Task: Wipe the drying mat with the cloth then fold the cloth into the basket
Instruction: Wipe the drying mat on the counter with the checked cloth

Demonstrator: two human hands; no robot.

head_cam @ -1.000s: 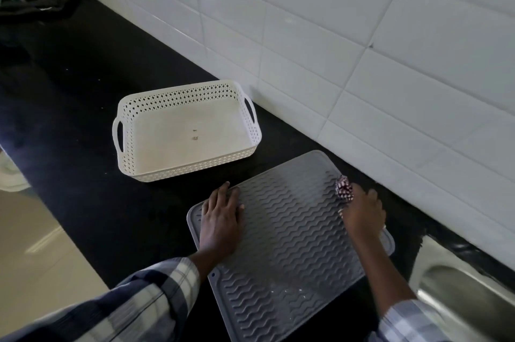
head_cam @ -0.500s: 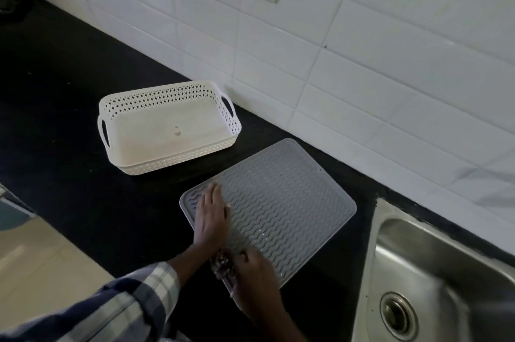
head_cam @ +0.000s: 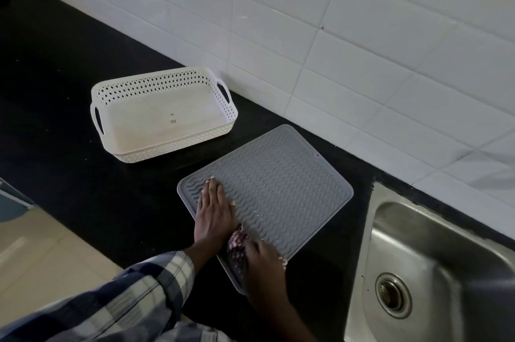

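Note:
A grey ribbed drying mat (head_cam: 281, 188) lies on the black counter. My left hand (head_cam: 213, 213) rests flat on the mat's near left corner, fingers together, holding nothing. My right hand (head_cam: 263, 261) presses a bunched, dark patterned cloth (head_cam: 237, 244) onto the mat's near edge, just right of the left wrist; most of the cloth is hidden under the hand. A white perforated basket (head_cam: 164, 116) with two handles stands empty to the mat's left, apart from both hands.
A steel sink (head_cam: 434, 272) with a drain sits right of the mat. White tiled wall (head_cam: 362, 49) runs behind, with a socket plate at the top. The black counter (head_cam: 69, 77) stretches left; its front edge drops to a beige floor at lower left.
My right hand swept the cloth from the mat's far right corner to its near edge beside the left wrist. The left hand stayed flat on the mat. The view shifted right, showing the sink.

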